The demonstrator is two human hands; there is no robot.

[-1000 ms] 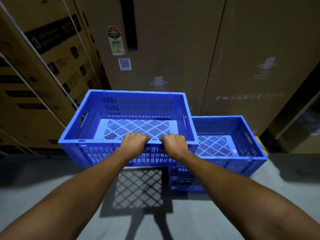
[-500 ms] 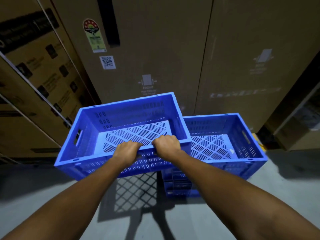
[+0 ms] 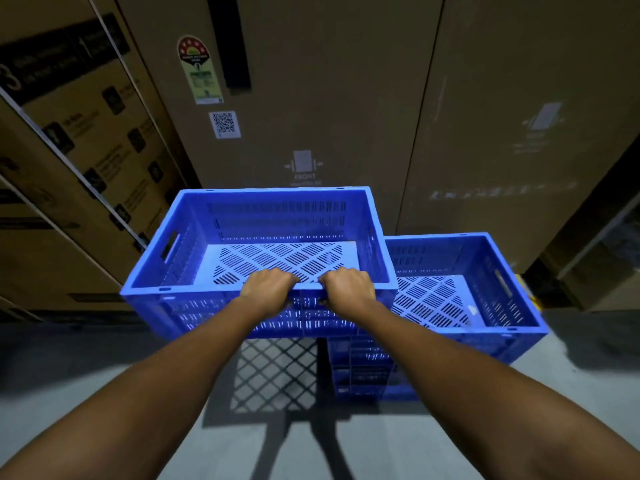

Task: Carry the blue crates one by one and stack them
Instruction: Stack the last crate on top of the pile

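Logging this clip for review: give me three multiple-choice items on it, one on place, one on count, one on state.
1. Where does the crate stack stand, seen against the carried crate?
A) to its left
B) to its right and lower
C) on top of it

2. How many hands grip the carried crate?
A) none
B) one
C) two

3. What does the carried crate hold?
A) nothing
B) fruit
C) bottles

Answers:
1 B: the stack's top rim shows right of and below it.
2 C: the left hand and right hand both curl over its near rim.
3 A: its slotted bottom is bare.
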